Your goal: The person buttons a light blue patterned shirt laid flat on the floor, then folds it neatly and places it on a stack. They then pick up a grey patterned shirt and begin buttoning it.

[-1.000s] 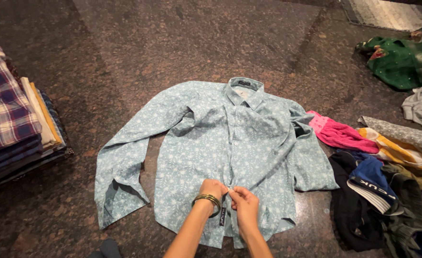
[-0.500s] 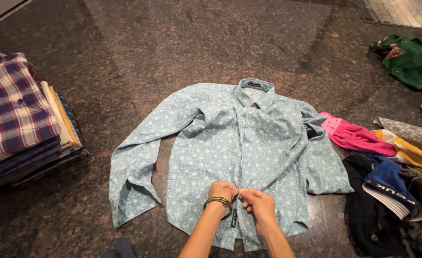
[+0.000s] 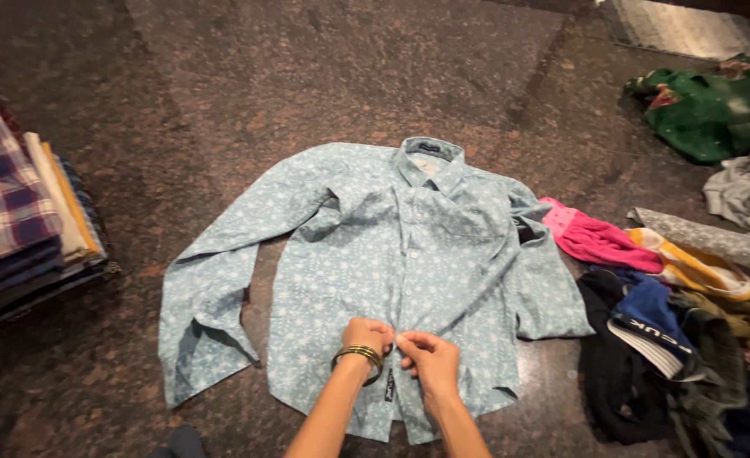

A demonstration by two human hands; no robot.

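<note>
Two hands on the front of a light blue shirt (image 3: 366,254)

The shirt lies flat on the dark stone floor (image 3: 307,76) — left hand (image 3: 366,337) and right hand (image 3: 430,360) pinch its front edge together, low near the hem, fingers closed on cloth.

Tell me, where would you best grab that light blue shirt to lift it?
Probably the light blue shirt at both shoulders beside the collar, reaching from the far, collar end. It lies flat, front up, sleeves spread, so it should hang straight from there.
</note>
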